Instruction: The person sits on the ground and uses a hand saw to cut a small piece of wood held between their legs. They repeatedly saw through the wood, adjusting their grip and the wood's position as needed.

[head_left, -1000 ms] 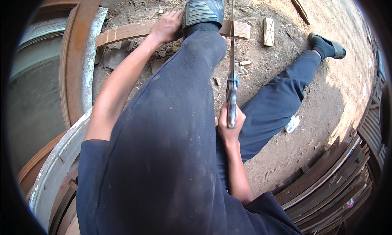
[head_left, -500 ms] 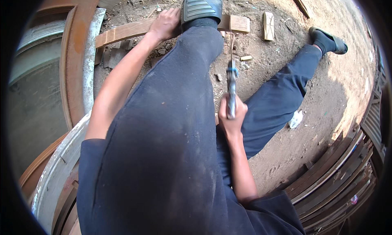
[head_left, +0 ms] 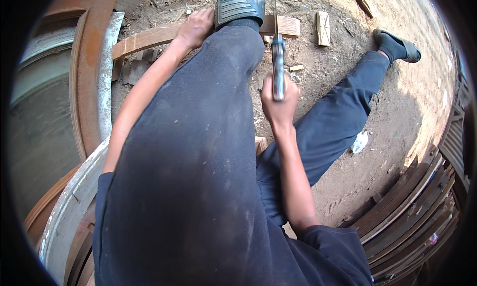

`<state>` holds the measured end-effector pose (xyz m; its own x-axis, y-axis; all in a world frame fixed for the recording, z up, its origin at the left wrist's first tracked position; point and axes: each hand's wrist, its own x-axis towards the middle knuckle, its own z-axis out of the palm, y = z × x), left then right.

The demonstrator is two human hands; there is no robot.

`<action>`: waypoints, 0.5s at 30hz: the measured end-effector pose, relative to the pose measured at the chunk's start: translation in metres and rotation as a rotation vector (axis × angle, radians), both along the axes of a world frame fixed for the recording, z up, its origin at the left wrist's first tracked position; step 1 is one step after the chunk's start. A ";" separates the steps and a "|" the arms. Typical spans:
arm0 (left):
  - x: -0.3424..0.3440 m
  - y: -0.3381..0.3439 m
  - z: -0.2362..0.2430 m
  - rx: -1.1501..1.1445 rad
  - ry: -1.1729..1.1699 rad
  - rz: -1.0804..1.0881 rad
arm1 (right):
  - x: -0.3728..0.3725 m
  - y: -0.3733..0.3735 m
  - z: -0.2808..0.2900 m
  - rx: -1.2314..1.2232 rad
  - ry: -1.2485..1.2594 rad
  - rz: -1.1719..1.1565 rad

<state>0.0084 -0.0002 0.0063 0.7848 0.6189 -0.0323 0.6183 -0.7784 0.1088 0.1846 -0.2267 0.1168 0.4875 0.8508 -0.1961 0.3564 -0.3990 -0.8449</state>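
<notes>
My left hand [head_left: 194, 25] is closed over the wooden board [head_left: 144, 39] at the top centre, beside my sandalled foot [head_left: 240, 10], which presses on that board. My right hand [head_left: 278, 94] grips the handle of a hand saw [head_left: 278, 57], held upright in the picture. The saw's thin blade runs away from me across the board near its right end, just right of the foot. My raised leg in dark trousers fills the middle; my other leg [head_left: 330, 119] stretches out to the right.
A brown wooden panel frame [head_left: 89, 82] and a white-flaked board [head_left: 107, 97] stand at left. Short wood offcuts [head_left: 323, 27] and a white scrap of plastic [head_left: 358, 142] lie on the dirt. Long dark boards [head_left: 405, 206] are stacked at lower right, beside corrugated metal [head_left: 454, 142].
My right hand and the saw have moved forward, up the picture toward the board, markedly in the last half second. My left hand and foot stay on the board; the view shifts slightly.
</notes>
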 end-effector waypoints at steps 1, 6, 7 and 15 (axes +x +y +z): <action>0.002 -0.001 0.002 -0.010 -0.002 0.008 | 0.000 0.007 0.003 0.018 -0.006 -0.016; -0.007 -0.002 -0.009 0.064 -0.045 -0.029 | -0.010 -0.058 0.008 0.046 0.033 -0.058; -0.003 -0.002 -0.003 0.037 -0.028 -0.025 | -0.009 -0.075 0.016 0.007 0.038 -0.038; 0.000 0.002 -0.001 -0.003 -0.015 -0.007 | 0.021 0.036 0.009 0.091 0.226 -0.169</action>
<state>0.0089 0.0017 0.0055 0.7894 0.6135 -0.0223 0.6113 -0.7822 0.1203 0.2051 -0.1909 0.1262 0.5768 0.7800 -0.2426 0.0901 -0.3559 -0.9302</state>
